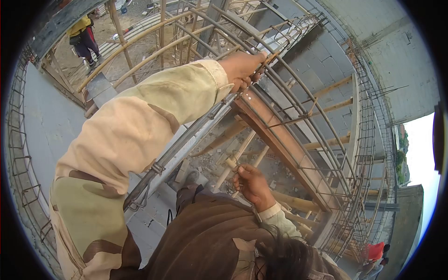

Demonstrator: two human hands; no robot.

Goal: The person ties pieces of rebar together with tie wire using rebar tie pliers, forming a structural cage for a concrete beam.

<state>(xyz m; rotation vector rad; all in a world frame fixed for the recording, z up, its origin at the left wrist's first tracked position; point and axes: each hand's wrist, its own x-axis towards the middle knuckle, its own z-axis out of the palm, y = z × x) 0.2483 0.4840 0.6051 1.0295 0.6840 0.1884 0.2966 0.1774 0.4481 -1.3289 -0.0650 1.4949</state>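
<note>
My left hand [242, 70] reaches up and forward in a camouflage sleeve [135, 116]. Its fingers are curled at the corner of a rebar cage [298, 79], closed on a steel bar there. Lower down, my right hand [254, 186] is half closed, with thumb and fingers pinched together. Thin tie wire [234, 163] shows beside those fingertips, and they seem to hold it. Behind that hand lies a bamboo pole [231, 161]. A rust-brown formwork board [280, 144] runs beneath the cage, to the right of both hands.
Grey block walls [322, 60] stand below the cage. Bamboo poles [298, 200] cross the gap underneath, above rubble. More rebar cages [366, 186] curve along the right. A person in a yellow top [81, 28] is at upper left; another in red [374, 252] is at lower right.
</note>
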